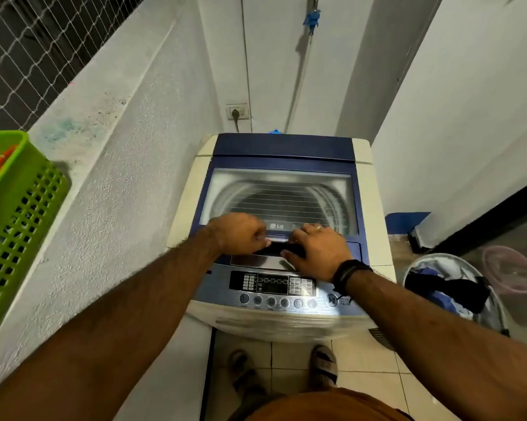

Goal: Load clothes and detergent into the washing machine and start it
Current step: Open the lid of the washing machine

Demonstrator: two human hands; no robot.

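Now we stand at the near side of the washing machine [282,238], a cream top-loader with a blue lid [279,189] that lies shut, and through its clear window we see the steel drum. Both our hands are at the lid's near edge, by the dark handle recess [279,248]. Our left hand [239,233] has its fingers curled down over that edge, tips tucked at the recess, so it grips the lid's lip. Our right hand [317,252] lies just to the right of it, fingers bent forward onto the same edge and thumb reaching into the recess; it has hold of the lid there too. A dark band [349,273] circles the right wrist.

Nearer to us than the hands sits the control panel [274,288], with its display, a row of round buttons and a start/pause button [332,300] at the right end.

On the floor to the right of the machine stands a laundry basket [450,290] holding blue, white and black clothes [444,287], well apart from the drum. A pink basin [511,268] lies just beyond it. On the ledge at the far left sits a green basket [16,220] with something orange inside. On the far wall we see a socket [237,111] with a plug in it, and a hose [301,77] running down behind the machine.
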